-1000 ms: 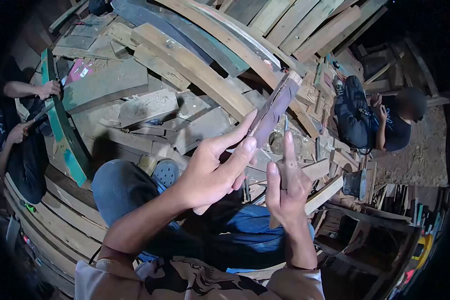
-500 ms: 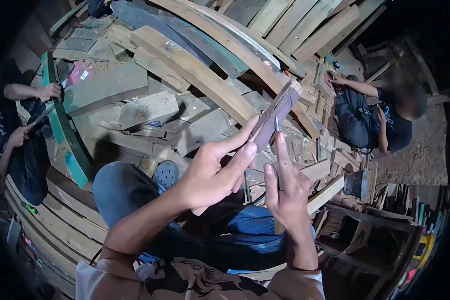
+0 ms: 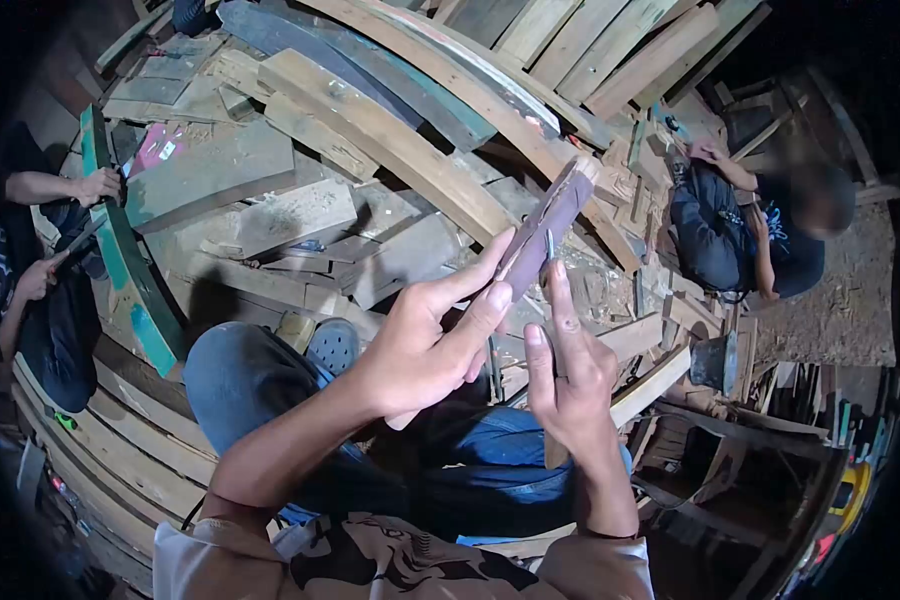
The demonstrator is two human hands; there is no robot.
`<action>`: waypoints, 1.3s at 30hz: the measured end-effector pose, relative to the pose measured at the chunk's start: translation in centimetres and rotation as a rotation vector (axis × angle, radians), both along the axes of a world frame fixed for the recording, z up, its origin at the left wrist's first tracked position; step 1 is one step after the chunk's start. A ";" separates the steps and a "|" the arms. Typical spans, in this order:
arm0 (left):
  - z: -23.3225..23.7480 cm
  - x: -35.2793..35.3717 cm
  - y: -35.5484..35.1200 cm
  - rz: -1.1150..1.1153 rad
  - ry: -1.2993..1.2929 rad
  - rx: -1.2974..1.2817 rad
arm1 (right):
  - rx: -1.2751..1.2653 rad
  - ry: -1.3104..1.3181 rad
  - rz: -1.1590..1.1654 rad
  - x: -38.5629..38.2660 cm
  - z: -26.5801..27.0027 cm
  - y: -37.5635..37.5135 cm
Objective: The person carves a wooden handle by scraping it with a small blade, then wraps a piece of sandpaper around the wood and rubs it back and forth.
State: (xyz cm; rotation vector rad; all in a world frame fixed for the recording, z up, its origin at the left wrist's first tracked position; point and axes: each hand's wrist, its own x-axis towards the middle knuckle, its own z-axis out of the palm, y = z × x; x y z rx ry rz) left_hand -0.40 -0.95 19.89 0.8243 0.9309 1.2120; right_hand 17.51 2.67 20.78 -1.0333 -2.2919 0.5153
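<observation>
Outdoor wood yard, dim light, ground covered by a pile of planks (image 3: 370, 120), curved boards and offcuts.

- Wood strip (image 3: 548, 222): short, dark, worn face. It is just above frame centre, held up off the pile and tilted with its top toward 1 o'clock.
- Left hand (image 3: 425, 345): at 7 o'clock of the strip, holding its lower end. The thumb and index finger lie long and nearly straight along it, and the other fingers curl behind.
- Right hand (image 3: 570, 385): at 6 o'clock of the strip, closed round a thin metal tool (image 3: 550, 247). The index finger lies straight up along the tool. The tip touches the strip's right edge near mid-length. What kind of tool it is cannot be told.
- Progress, as a judgement: work on the strip is under way, not finished. The tool is set on the edge, but no cut, chip or pulled piece shows, and the face looks unchanged.
- Below the hands is the person's own jeans knee (image 3: 245, 375), with a sandal (image 3: 332, 345) just beside it.
- At 3 o'clock a seated person (image 3: 760, 240) in dark clothes reaches one hand into the offcuts.
- At 9 o'clock another person's hand (image 3: 98, 185) grips a green board (image 3: 120, 260) standing on edge.
- At 4 o'clock a dark bucket (image 3: 715, 362) sits among the scraps.
</observation>
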 end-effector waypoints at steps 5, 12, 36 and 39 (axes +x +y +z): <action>-0.2 -0.5 0.1 -0.027 0.057 -0.009 | 0.005 -0.061 0.017 -0.2 0.2 -0.1; 0.3 -0.5 0.0 0.049 0.016 -0.011 | 0.000 0.045 0.010 -0.2 -0.5 -0.5; 0.0 0.3 -0.1 0.103 0.091 0.071 | -0.005 -0.029 0.024 0.7 0.2 -0.6; 0.1 0.2 0.0 0.143 0.056 -0.007 | -0.018 -0.062 0.026 0.5 0.3 -0.7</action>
